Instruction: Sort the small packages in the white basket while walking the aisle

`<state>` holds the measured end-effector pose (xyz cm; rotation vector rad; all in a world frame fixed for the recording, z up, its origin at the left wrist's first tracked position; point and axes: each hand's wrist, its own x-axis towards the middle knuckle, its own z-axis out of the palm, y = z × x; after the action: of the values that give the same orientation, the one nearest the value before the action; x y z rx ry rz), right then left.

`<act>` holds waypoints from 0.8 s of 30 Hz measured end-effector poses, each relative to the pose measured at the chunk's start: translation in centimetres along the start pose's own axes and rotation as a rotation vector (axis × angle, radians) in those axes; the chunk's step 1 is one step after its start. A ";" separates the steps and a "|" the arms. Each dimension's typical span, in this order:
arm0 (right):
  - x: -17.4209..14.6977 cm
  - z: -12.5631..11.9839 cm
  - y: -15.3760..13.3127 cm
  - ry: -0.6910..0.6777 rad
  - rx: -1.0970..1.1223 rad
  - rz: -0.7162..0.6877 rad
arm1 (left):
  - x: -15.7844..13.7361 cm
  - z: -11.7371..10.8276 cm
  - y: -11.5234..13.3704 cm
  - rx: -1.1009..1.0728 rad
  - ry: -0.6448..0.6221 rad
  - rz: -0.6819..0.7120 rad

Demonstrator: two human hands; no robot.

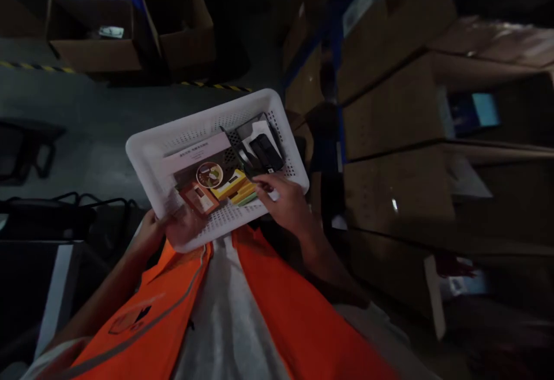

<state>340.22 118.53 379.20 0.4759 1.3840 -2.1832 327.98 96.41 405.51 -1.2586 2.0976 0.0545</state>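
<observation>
A perforated white plastic basket (151, 155) holds printed paper packets (216, 181) and a glossy black device (267, 152). Matt brown cardboard boxes (389, 115) line the shelving (some carry paper labels), beside an orange cloth vest (298, 316).
</observation>
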 end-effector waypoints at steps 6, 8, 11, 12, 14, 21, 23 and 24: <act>1.4 6.0 0.2 -0.445 -0.155 -0.213 | 0.1 -0.4 -1.4 -0.152 0.015 -0.009; 2.1 6.0 1.4 -0.470 -0.271 -0.225 | 0.0 -0.3 -1.4 -0.163 0.015 -0.016; 3.0 5.0 3.4 -0.488 -0.389 -0.213 | -0.4 0.1 -1.5 -0.158 0.004 -0.002; 3.2 4.7 4.0 -0.500 -0.418 -0.215 | -0.6 0.3 -1.6 -0.157 0.011 0.006; 3.5 4.3 5.0 -0.530 -0.464 -0.245 | -1.1 0.7 -1.5 -0.154 0.041 0.016; 3.4 4.6 5.4 -0.558 -0.495 -0.373 | -2.0 1.0 -1.5 -0.129 0.044 -0.024; 3.1 4.4 5.0 -0.582 -0.502 -0.399 | -2.0 0.8 -1.8 -0.126 0.053 -0.021; 2.9 4.2 4.8 -0.590 -0.511 -0.406 | -1.9 0.8 -1.9 -0.126 0.048 -0.016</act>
<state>340.59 112.37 375.86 -0.6335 1.6822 -1.8982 330.49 97.16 406.60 -1.3630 2.1537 0.1532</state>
